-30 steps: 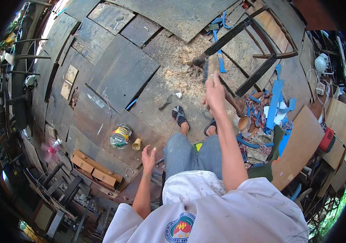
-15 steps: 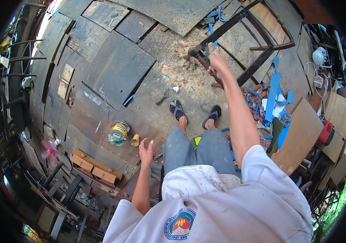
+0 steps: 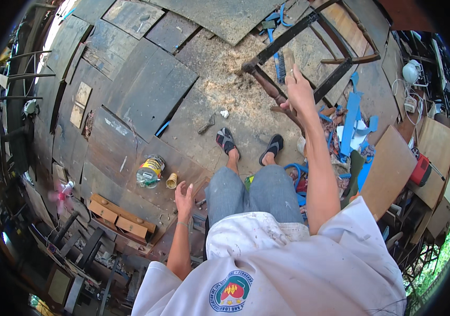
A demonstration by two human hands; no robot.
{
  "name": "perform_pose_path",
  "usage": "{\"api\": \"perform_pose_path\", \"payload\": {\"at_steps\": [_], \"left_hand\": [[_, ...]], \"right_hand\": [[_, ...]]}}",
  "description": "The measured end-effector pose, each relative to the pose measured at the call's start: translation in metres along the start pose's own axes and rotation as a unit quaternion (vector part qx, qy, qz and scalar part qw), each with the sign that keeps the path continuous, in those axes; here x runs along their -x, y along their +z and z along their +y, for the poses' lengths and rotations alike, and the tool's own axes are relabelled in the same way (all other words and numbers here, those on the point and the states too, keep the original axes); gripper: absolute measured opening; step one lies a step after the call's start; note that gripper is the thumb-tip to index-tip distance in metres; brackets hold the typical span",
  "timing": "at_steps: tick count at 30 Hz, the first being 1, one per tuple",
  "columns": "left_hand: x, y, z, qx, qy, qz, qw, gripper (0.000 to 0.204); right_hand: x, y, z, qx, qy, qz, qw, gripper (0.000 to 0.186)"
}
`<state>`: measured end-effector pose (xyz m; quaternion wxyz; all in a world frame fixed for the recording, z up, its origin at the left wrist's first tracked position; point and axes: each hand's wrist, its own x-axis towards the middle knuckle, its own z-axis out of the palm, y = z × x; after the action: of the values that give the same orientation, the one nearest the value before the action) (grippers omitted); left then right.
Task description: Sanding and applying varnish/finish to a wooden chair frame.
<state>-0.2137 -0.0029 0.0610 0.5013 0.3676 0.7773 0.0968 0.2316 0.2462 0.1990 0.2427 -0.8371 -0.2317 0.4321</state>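
The gripped end of the brush (image 3: 289,59) is hidden, the pink fan (image 3: 60,196) blurred.

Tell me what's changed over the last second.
The right hand has carried the brush forward and to the right, away from the near corner of the dark wooden frame. Nothing was taken hold of or let go. The view shifted slightly. The left hand stays empty near the yellowish cup; frame, cup and clear jar stayed put.

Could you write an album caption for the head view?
Right hand holding a brush beside a dark wooden frame, left hand open and empty, above a debris-strewn floor.
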Motion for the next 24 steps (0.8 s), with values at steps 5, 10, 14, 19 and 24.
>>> {"api": "perform_pose_path", "payload": {"at_steps": [5, 10, 14, 19, 24], "left_hand": [[-0.005, 0.011, 0.047, -0.024, 0.009, -0.019, 0.999, 0.048], [-0.018, 0.008, 0.046, 0.001, 0.035, -0.013, 0.999, 0.048], [-0.015, 0.004, 0.039, -0.012, 0.029, -0.002, 1.000, 0.051], [-0.008, 0.023, 0.047, -0.049, 0.050, -0.019, 0.997, 0.051], [-0.003, 0.084, 0.131, -0.027, 0.137, -0.026, 0.990, 0.042]], "right_hand": [[-0.017, 0.060, 0.100, 0.228, -0.151, 0.168, 0.947, 0.057], [-0.030, 0.024, 0.043, 0.087, -0.007, 0.058, 0.994, 0.056], [0.001, 0.051, 0.084, 0.112, -0.044, 0.069, 0.990, 0.056], [-0.063, 0.004, 0.066, 0.116, 0.024, 0.007, 0.993, 0.058], [-0.023, -0.070, 0.096, 0.215, -0.255, 0.159, 0.929, 0.059]]}}
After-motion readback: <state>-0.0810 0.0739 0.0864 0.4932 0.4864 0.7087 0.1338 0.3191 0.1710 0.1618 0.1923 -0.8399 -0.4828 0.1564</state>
